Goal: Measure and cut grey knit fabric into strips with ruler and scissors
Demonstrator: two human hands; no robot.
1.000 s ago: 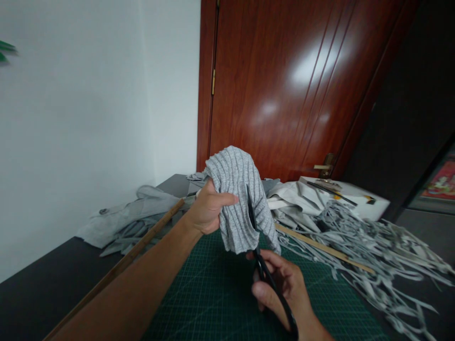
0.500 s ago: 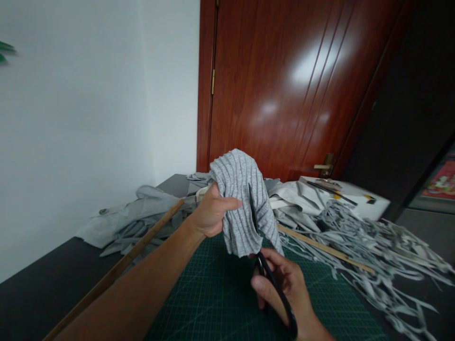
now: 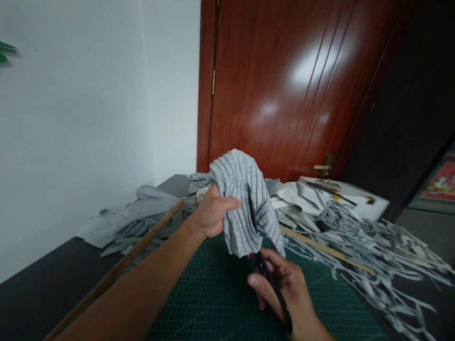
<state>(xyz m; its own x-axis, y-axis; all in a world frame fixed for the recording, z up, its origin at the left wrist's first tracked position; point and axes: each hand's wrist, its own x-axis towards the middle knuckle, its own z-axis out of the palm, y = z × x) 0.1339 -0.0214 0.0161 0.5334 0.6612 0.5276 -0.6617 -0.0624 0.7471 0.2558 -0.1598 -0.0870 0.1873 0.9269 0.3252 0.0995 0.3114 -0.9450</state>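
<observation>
A grey ribbed knit cloth [image 3: 236,180] hangs raised above the green cutting mat [image 3: 220,293]. My left hand [image 3: 215,210] is closed on its left side, thumb lying across the front. Black scissors [image 3: 275,289] are in my right hand [image 3: 284,279], fingers and thumb around the handles. One blade points up over the front of the cloth, just right of my left thumb; the other blade is hidden by the fabric. The cloth's lower edge is next to the scissors' pivot.
Left of the mat lie grey cloth pieces [image 3: 142,208] and a long wooden stick [image 3: 142,244]. On the right are a heap of grey strips [image 3: 384,265], a wooden ruler [image 3: 327,248], white cloth [image 3: 302,196] and a white box [image 3: 369,203]. A red-brown door [image 3: 270,94] stands behind.
The scissor handles have drawn closer together, and the scissors and my right thumb have shifted slightly left. My left hand has kept its hold on the cloth.
</observation>
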